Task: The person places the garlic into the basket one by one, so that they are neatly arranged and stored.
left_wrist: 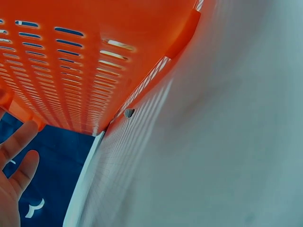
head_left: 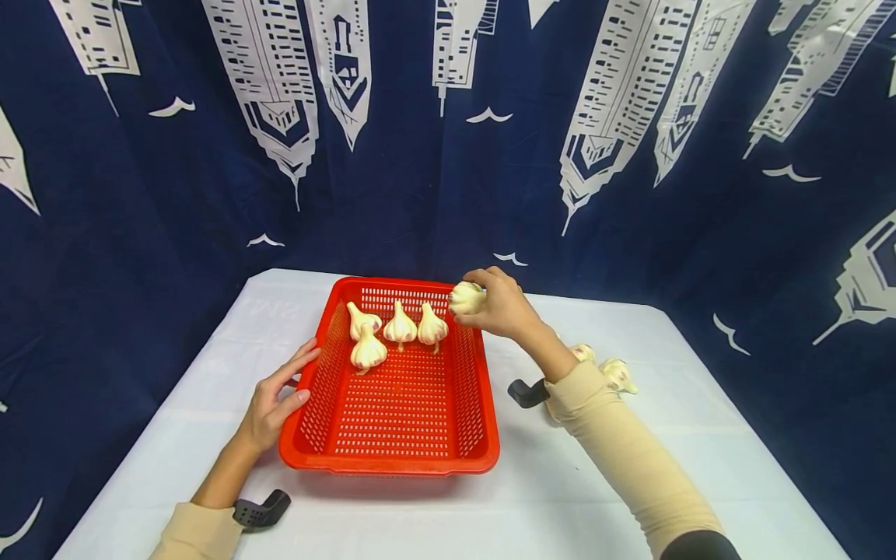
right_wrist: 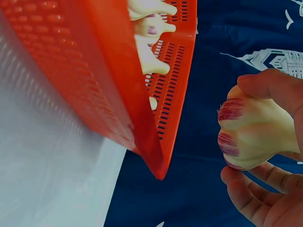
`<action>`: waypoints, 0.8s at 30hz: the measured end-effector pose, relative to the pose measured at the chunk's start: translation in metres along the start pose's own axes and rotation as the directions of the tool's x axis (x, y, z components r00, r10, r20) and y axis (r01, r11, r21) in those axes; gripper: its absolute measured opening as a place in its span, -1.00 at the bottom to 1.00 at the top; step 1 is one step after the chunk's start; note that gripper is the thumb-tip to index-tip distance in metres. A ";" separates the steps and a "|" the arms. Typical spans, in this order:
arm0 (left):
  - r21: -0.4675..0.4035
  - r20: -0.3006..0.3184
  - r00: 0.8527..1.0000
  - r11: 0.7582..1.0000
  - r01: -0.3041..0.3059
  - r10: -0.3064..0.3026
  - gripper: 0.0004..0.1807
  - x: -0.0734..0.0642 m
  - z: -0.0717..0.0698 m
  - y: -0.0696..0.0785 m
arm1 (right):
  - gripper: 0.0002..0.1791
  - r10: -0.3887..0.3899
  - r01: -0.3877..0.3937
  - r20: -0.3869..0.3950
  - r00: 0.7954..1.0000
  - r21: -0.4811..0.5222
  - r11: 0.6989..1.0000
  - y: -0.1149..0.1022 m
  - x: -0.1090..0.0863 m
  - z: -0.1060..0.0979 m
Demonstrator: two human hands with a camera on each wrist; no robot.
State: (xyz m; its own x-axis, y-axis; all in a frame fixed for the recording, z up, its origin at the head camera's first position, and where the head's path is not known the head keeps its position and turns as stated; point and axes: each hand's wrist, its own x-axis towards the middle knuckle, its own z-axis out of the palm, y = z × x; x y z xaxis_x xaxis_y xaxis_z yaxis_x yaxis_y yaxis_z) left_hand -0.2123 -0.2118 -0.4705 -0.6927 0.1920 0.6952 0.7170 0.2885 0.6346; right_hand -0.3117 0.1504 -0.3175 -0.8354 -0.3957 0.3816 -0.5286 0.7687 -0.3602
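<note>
A red plastic basket (head_left: 392, 420) stands on the white table with several garlic bulbs (head_left: 400, 327) grouped toward its far end. My left hand (head_left: 269, 404) is at the basket's left rim, fingers fairly straight and fingertips right at the edge. Over the far right corner of the basket, my right hand (head_left: 500, 303) holds another garlic bulb (right_wrist: 255, 130) between thumb and fingers. Its purple-streaked end shows in the right wrist view, above the rim. More garlic bulbs (head_left: 617, 375) lie on the table to the right, partly hidden behind my right forearm.
The white-covered table (head_left: 560, 498) extends around the basket. Behind it hangs a dark blue cloth (head_left: 434, 202) printed with white buildings and birds. A black wrist-worn device (head_left: 262, 510) sits at my left wrist, and a similar one (head_left: 528, 393) at my right.
</note>
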 end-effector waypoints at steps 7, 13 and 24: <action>0.003 -0.002 1.000 1.000 -0.006 0.006 -0.39 0.000 0.000 -0.002 | -0.37 -0.029 0.029 0.005 1.000 0.014 0.999 -0.010 0.004 0.007; -0.009 0.001 1.000 1.000 -0.001 0.001 -0.39 -0.001 0.001 -0.002 | -0.37 -0.027 0.026 0.023 0.999 0.030 0.999 -0.017 0.007 0.016; 0.011 0.002 1.000 1.000 0.027 -0.027 -0.38 -0.001 0.000 -0.002 | -0.35 -0.037 0.032 0.070 0.997 0.069 0.997 -0.033 0.017 0.033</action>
State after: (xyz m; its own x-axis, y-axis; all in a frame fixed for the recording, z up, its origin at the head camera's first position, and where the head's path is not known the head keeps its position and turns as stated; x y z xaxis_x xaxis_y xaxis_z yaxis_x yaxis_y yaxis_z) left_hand -0.2129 -0.2128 -0.4724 -0.7117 0.1860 0.6774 0.6973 0.3035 0.6493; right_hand -0.3132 0.1023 -0.3271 -0.8236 -0.4583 0.3340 -0.5645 0.7192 -0.4052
